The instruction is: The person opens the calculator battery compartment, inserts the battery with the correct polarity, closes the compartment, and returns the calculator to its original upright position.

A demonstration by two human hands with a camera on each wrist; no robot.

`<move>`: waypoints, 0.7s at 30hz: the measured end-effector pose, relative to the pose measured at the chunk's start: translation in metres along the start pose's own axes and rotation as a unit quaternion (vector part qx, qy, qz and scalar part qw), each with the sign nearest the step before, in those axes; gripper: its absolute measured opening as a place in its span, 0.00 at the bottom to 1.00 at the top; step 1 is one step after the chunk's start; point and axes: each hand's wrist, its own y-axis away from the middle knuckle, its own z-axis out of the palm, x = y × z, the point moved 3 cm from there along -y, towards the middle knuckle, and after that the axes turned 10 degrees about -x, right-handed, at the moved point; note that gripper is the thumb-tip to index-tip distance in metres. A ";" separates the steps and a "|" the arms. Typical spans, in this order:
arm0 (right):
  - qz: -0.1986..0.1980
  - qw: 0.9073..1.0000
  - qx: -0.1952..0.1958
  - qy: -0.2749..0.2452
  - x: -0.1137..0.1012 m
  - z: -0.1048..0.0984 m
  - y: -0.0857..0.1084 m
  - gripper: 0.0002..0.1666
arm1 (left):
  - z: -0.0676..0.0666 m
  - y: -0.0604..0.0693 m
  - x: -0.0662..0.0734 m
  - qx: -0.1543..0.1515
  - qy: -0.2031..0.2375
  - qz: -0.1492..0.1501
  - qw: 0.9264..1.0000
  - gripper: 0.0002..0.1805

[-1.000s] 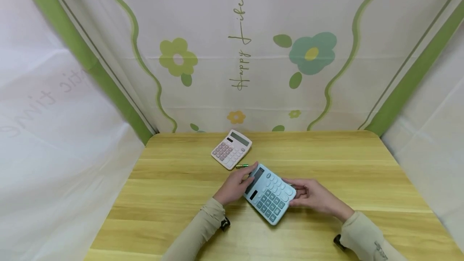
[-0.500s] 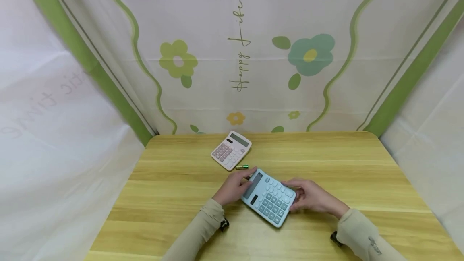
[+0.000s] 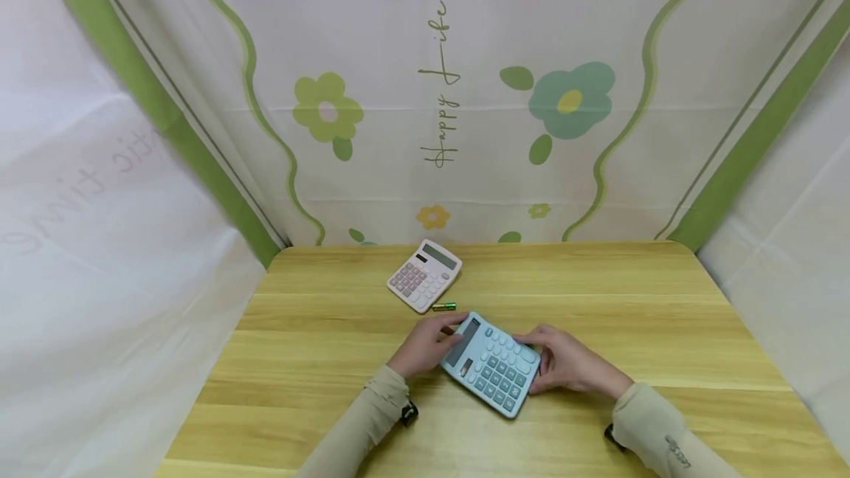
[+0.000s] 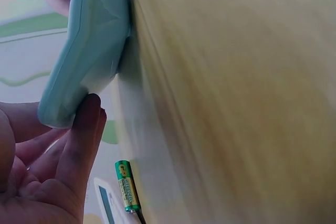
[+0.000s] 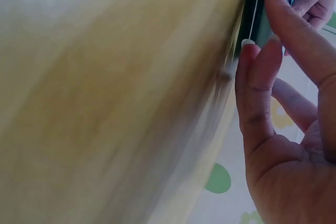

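A light blue calculator (image 3: 491,364) lies face up between both hands over the table, turned so its screen is at the left. My left hand (image 3: 425,345) pinches the screen end, thumb on top and fingers beneath, as the left wrist view shows. That end stands off the wood there. At the opposite end, my right hand (image 3: 568,361) holds the edge between thumb and fingers; in the right wrist view its fingertips (image 5: 251,51) meet the calculator's edge. Just beyond the left hand lies a green battery (image 3: 444,307), clearer in the left wrist view.
A pale pink calculator (image 3: 425,276) rests farther back on the wooden table (image 3: 319,360), close to the battery. Behind the table's rear edge hangs a white curtain (image 3: 392,43) with printed flowers, and more white cloth (image 3: 99,257) hangs at the sides.
Both hands have brought the blue calculator slightly nearer to me and turned it a little. The battery shows more fully now. The pink calculator has stayed in place.
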 end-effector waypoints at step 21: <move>-0.009 0.999 -0.022 0.046 -0.015 0.013 -0.009 0.45 | -0.012 0.019 -0.014 -0.010 -0.001 -0.009 1.000 0.25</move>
